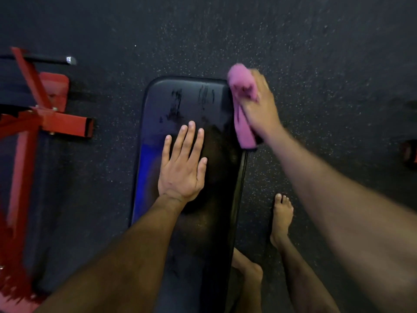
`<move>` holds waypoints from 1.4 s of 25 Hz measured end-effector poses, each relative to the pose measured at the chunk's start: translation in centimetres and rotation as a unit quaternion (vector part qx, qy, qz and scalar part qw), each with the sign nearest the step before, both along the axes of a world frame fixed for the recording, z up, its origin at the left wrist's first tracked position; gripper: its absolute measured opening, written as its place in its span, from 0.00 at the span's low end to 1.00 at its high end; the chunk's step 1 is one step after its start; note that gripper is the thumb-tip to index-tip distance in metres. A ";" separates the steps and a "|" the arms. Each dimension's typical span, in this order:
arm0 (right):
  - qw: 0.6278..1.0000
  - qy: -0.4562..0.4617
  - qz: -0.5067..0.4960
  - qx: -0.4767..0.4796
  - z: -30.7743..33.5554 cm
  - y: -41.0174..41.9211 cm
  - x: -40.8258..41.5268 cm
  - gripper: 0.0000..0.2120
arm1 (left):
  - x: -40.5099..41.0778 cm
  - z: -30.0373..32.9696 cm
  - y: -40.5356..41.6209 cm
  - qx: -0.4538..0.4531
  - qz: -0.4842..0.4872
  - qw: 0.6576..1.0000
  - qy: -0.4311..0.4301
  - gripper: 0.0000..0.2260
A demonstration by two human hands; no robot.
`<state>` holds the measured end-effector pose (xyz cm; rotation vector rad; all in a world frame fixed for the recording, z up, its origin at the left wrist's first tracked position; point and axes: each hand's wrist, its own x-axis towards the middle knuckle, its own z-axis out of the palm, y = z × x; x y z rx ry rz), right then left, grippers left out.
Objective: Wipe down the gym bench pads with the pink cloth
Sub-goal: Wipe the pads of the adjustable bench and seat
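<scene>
Pink cloth (243,102) is gripped by R hand (259,105) at bench pad (191,98) 1 o'clock edge; L hand (182,168) is laid flat, fingers spread.

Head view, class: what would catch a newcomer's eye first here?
The pink cloth, gripped by the right hand at the far right edge of the black bench pad. Next, the left hand lying flat mid-pad, and the red frame at left.
</scene>
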<state>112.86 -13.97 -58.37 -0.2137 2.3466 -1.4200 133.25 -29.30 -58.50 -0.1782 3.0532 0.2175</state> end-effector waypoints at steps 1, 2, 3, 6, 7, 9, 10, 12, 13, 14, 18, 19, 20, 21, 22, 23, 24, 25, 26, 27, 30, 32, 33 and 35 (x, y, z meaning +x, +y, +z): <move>0.999 -0.009 -0.036 -0.009 0.0 0.8 3.8 0.25 | 0.0 0.0 -0.1 0.000 0.000 1.000 0.000 0.29; 0.997 -0.029 -0.073 -0.015 -0.2 1.7 8.3 0.29 | 0.1 0.0 0.0 -0.005 -0.003 1.000 0.000 0.29; 0.994 -0.047 -0.092 -0.018 0.0 2.4 12.7 0.32 | 0.1 -0.1 0.0 -0.008 -0.005 1.000 0.002 0.29; 0.993 -0.053 -0.103 -0.038 0.5 2.5 15.5 0.28 | 0.2 -0.5 -0.2 0.001 -0.001 1.000 0.011 0.29; 0.991 -0.051 -0.114 -0.038 0.0 1.9 13.2 0.26 | 0.2 -0.4 -0.1 0.000 -0.002 1.000 0.013 0.29; 0.993 -0.030 -0.115 -0.018 -0.1 0.1 6.1 0.21 | 0.1 -0.4 -0.1 0.000 -0.004 1.000 0.017 0.29; 0.994 -0.022 -0.103 -0.016 -0.1 -0.5 2.4 0.18 | 0.1 -0.4 -0.1 0.001 -0.004 1.000 0.017 0.29; 0.995 -0.043 -0.081 -0.025 -0.4 -0.8 -1.8 0.12 | 0.2 -0.3 0.0 0.006 -0.005 1.000 0.017 0.29; 0.995 -0.061 -0.077 -0.032 -0.1 -0.6 -1.8 0.11 | 0.0 -0.3 0.0 0.006 -0.005 1.000 0.017 0.29; 0.992 -0.080 -0.089 -0.038 0.0 -0.2 -0.5 0.13 | 0.0 -0.2 0.0 0.007 -0.003 1.000 0.013 0.29; 0.961 -0.195 -0.185 -0.064 3.0 2.6 15.4 0.27 | 0.0 -0.1 -0.2 0.002 -0.004 1.000 0.008 0.29; 0.961 -0.205 -0.182 -0.041 4.5 3.3 19.5 0.30 | 0.2 -0.3 -0.2 0.004 -0.007 1.000 0.007 0.29; 0.967 -0.193 -0.165 -0.020 6.0 3.6 21.0 0.31 | 0.3 -0.3 -0.2 0.006 -0.011 1.000 0.008 0.29; 0.972 -0.177 -0.154 0.006 6.2 3.4 20.4 0.30 | 0.2 -0.3 -0.2 0.003 -0.012 1.000 0.010 0.29; 0.974 -0.154 -0.162 0.016 5.1 2.8 18.4 0.27 | 0.1 -0.4 -0.2 -0.002 -0.008 1.000 0.012 0.29; 0.972 -0.142 -0.186 0.007 4.1 1.9 15.5 0.24 | 0.0 -0.3 -0.2 -0.002 -0.007 1.000 0.011 0.30; 0.969 -0.126 -0.212 -0.006 3.3 0.8 12.0 0.22 | 0.1 -0.2 -0.1 0.004 -0.007 1.000 0.008 0.30; 0.967 -0.112 -0.227 -0.014 2.6 -0.1 8.5 0.19 | 0.3 -0.2 -0.1 0.006 -0.008 1.000 0.008 0.30; 0.967 -0.104 -0.232 -0.012 1.9 -0.8 5.6 0.16 | 0.3 -0.2 -0.1 0.003 -0.011 1.000 0.010 0.30; 0.971 -0.094 -0.219 -0.001 1.4 -1.3 3.6 0.14 | 0.2 -0.3 -0.1 0.003 -0.009 1.000 0.009 0.30; 0.995 -0.030 -0.095 -0.010 2.1 -1.1 -1.3 0.13 | 0.3 -0.4 -0.2 0.010 -0.006 1.000 0.016 0.29; 0.998 -0.011 0.056 0.027 3.2 -1.0 -4.7 0.14 | 0.2 -0.3 -0.1 0.012 -0.006 1.000 0.017 0.29; 0.989 0.011 0.130 0.065 3.8 -1.0 -6.3 0.16 | 0.1 -0.2 -0.1 0.016 -0.004 1.000 0.015 0.29; 0.962 0.048 0.240 0.120 5.5 -1.4 -9.0 0.19 | -0.1 0.0 -0.2 0.019 -0.001 1.000 0.018 0.30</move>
